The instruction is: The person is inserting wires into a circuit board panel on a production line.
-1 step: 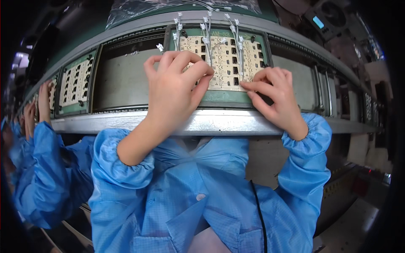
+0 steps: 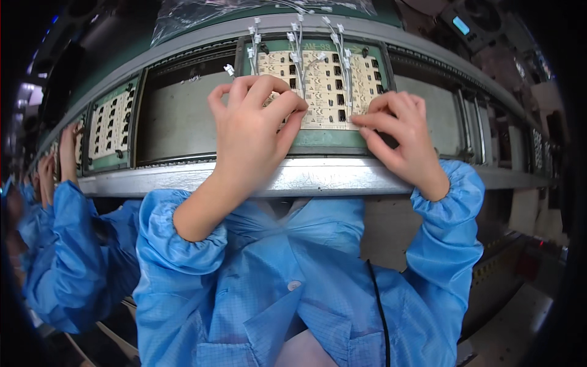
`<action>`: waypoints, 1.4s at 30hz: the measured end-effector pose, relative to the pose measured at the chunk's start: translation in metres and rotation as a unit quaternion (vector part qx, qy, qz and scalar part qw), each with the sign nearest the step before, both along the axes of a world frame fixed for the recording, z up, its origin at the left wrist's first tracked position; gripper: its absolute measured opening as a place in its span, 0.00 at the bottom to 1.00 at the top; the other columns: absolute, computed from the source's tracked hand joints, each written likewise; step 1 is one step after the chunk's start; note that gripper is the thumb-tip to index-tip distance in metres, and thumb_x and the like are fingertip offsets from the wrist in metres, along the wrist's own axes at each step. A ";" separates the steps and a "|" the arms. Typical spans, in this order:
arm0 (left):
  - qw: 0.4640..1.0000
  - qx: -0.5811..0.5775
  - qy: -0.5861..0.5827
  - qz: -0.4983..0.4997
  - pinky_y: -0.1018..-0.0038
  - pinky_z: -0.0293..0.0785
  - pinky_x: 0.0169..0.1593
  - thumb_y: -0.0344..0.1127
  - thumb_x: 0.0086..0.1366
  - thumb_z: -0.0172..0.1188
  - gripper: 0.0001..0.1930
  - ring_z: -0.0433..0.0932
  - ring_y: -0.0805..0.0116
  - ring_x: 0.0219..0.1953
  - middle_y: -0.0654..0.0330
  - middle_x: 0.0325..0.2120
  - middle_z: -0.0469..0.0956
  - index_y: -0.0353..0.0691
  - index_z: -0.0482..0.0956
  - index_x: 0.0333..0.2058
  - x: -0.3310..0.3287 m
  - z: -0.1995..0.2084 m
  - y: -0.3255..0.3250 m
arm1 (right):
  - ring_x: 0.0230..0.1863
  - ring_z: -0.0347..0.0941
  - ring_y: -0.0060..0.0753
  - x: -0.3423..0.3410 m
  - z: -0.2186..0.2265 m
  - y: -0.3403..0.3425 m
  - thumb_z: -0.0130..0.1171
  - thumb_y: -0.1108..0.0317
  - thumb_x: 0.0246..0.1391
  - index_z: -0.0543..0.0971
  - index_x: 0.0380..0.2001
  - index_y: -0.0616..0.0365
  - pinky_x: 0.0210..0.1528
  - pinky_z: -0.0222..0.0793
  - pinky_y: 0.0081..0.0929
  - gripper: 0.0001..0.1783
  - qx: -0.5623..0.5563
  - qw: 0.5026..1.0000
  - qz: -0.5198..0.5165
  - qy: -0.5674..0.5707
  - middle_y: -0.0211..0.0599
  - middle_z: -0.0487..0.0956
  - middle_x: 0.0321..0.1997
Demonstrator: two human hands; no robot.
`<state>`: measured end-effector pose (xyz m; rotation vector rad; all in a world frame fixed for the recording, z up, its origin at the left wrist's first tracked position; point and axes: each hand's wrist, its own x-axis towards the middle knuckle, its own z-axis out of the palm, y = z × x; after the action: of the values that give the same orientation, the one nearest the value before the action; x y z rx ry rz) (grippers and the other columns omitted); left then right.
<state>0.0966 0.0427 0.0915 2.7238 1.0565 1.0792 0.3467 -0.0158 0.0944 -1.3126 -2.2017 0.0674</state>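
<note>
A beige circuit board panel (image 2: 321, 76) with small black parts lies in a green carrier (image 2: 324, 142) on the line in front of me. Several white wires (image 2: 298, 43) with white plugs run down onto the board from above. My left hand (image 2: 254, 131) rests curled on the board's left half, thumb and forefinger meeting near one wire. My right hand (image 2: 400, 137) presses its fingertips on the board's lower right corner. What either hand pinches is hidden by the fingers. Both arms wear blue sleeves.
A metal rail (image 2: 318, 177) runs along the line's near edge. Grey carrier bays (image 2: 183, 116) flank my board. To the left, another person's hands (image 2: 58, 159) in blue sleeves work at a second board (image 2: 110, 125). A clear plastic bag (image 2: 202, 12) lies behind.
</note>
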 end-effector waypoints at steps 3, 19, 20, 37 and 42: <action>0.998 -0.033 0.041 0.025 0.53 0.56 0.55 0.33 0.55 0.67 0.03 0.68 0.59 0.51 0.67 0.39 0.76 0.48 0.83 0.30 0.005 -0.003 -0.002 | 0.40 0.70 0.32 0.007 0.001 0.001 0.63 0.72 0.49 0.84 0.33 0.54 0.52 0.55 0.33 0.06 0.022 0.999 -0.019 0.022 0.31 0.76 0.36; 0.995 -0.025 0.091 0.028 0.58 0.58 0.53 0.30 0.52 0.66 0.04 0.70 0.60 0.48 0.69 0.35 0.76 0.46 0.82 0.28 0.008 0.001 -0.005 | 0.40 0.71 0.34 0.016 -0.001 -0.001 0.62 0.72 0.50 0.82 0.31 0.57 0.52 0.58 0.32 0.04 0.055 0.996 -0.040 0.060 0.31 0.77 0.35; 0.995 -0.025 0.090 0.031 0.58 0.58 0.53 0.30 0.52 0.66 0.04 0.70 0.60 0.48 0.69 0.35 0.76 0.46 0.82 0.28 0.008 -0.001 -0.004 | 0.40 0.71 0.34 0.016 -0.001 -0.001 0.62 0.72 0.51 0.82 0.31 0.57 0.52 0.58 0.32 0.04 0.056 0.996 -0.040 0.060 0.31 0.77 0.35; 0.983 0.095 0.154 -0.008 0.54 0.60 0.50 0.31 0.50 0.64 0.07 0.71 0.59 0.48 0.65 0.36 0.74 0.42 0.80 0.31 0.011 0.000 -0.009 | 0.38 0.72 0.32 0.018 -0.001 0.001 0.61 0.72 0.52 0.82 0.30 0.58 0.49 0.59 0.30 0.03 0.063 0.994 -0.057 0.062 0.30 0.77 0.33; 0.983 0.047 0.177 -0.004 0.53 0.60 0.52 0.36 0.54 0.65 0.10 0.70 0.58 0.51 0.65 0.41 0.75 0.44 0.83 0.36 -0.004 0.006 -0.018 | 0.40 0.72 0.33 0.015 -0.001 0.002 0.61 0.72 0.52 0.82 0.31 0.58 0.50 0.59 0.30 0.03 0.051 0.995 -0.057 0.065 0.31 0.77 0.33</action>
<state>0.0927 0.0247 0.0980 3.0703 1.0529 0.6703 0.3622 -0.0134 0.0932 -1.3351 -1.9918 -0.0037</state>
